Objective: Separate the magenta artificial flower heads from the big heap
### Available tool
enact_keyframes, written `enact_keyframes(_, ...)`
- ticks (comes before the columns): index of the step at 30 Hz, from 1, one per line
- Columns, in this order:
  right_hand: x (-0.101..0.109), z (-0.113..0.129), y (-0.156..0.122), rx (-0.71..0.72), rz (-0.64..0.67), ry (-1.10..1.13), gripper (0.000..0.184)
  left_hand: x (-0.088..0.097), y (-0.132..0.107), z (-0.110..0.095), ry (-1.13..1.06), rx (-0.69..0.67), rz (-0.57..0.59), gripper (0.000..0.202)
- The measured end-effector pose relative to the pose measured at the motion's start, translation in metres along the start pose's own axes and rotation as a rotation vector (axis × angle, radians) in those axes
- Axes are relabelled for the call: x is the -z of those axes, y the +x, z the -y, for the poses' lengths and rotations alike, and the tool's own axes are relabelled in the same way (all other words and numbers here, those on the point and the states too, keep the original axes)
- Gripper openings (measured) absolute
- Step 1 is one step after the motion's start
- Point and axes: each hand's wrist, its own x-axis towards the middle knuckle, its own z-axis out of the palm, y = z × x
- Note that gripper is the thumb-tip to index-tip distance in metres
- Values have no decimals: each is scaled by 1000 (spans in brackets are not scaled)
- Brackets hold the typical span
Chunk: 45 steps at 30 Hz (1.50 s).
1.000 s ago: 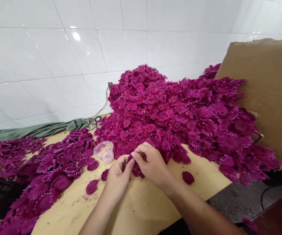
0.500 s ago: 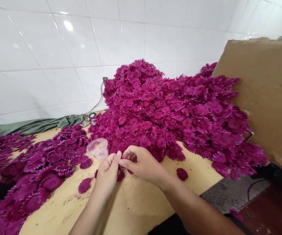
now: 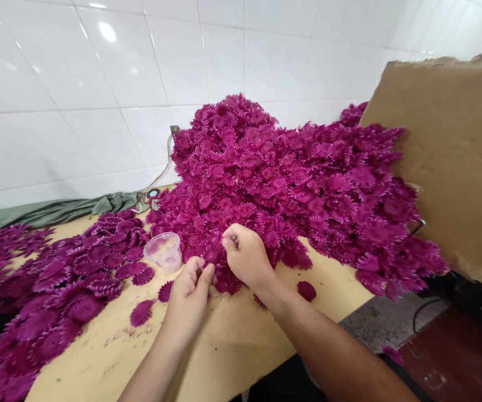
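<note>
A large heap of magenta artificial flower heads (image 3: 241,184) rises in front of me. My right hand (image 3: 247,254) is at its front lower edge, fingers curled in a pinch; whatever lies between the fingertips is too small to name. Lower and to the left, my left hand (image 3: 192,287) is closed, thumb against the bent fingers, its contents hidden. A clear plastic cup (image 3: 163,251) stands just beyond my left hand, with a pale residue inside. Single flower pieces lie flat nearby, one magenta disc (image 3: 142,313) left of my left wrist and another magenta disc (image 3: 306,291) right of my right forearm.
The tabletop (image 3: 224,346) is yellowish. More flower pieces (image 3: 68,296) spread along its left side. Green cloth (image 3: 77,207) lies against the white tiled wall (image 3: 98,84). A brown cardboard sheet (image 3: 454,167) stands at the right, by the heap.
My hands have come apart. The right one has moved up and right to the heap, while the left stays near the cup. The view has shifted slightly.
</note>
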Motion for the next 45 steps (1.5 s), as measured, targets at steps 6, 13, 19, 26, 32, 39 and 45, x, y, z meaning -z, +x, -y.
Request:
enact_keyframes(6, -16, 18, 15, 36, -102, -6, 14, -5, 9, -14, -100, 15, -151, 27)
enact_keyframes(13, 22, -20, 66, -255, -404, 79, 14, 15, -29, 4, 7, -18, -204, 21)
enact_keyframes(19, 44, -31, 63, -107, -305, -44, 32, 17, -19, -5, -134, 14, 59, 22)
enact_keyframes(26, 35, 3, -7, 169, 72, 83, 10, -2, 1, -13, -308, 180, 107, 26)
enact_keyframes(32, 22, 6, -28, 156, 125, -25, 12, -1, 5, -4, -274, 189, 93, 32)
enact_keyframes(39, 20, 9, -20, 107, 208, 81, 13, -2, 11, -4, -201, 154, 53, 45)
enact_keyframes(45, 11, 5, -14, -102, 449, 444, 9, 2, 7, -5, -221, 165, 64, 47)
